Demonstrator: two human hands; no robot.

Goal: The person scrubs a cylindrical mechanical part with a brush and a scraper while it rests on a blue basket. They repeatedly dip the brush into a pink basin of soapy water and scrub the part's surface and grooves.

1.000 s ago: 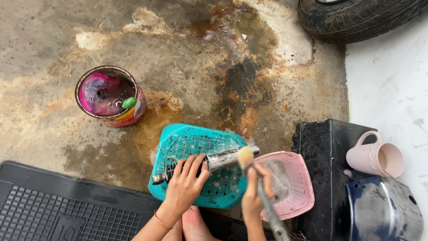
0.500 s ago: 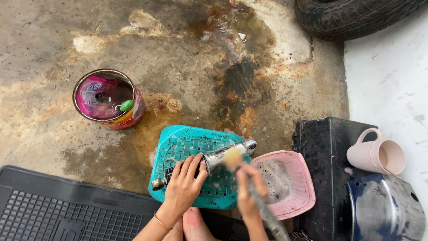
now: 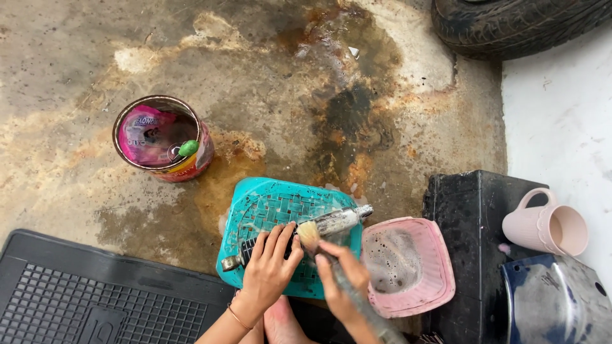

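Note:
A long metal part (image 3: 331, 223) lies across a turquoise woven plastic stool (image 3: 268, 207) on the stained concrete floor. My left hand (image 3: 271, 267) presses down on the dark left section of the part. My right hand (image 3: 341, 274) grips a paintbrush (image 3: 310, 234) by its handle, and the pale bristles touch the middle of the metal part. A pink plastic basin (image 3: 440, 271) with soapy dark liquid sits just right of the stool.
A rusty tin can (image 3: 162, 137) with a pink bag and a green object stands upper left. A black rubber mat (image 3: 83, 299) lies lower left. A black box (image 3: 472, 210), a pink jug (image 3: 548, 229), a dark blue panel (image 3: 554, 299) and a tyre (image 3: 516, 22) are at right.
The brush has slid left along the metal part, from near its right end towards the middle. My left hand stays pressed on the part.

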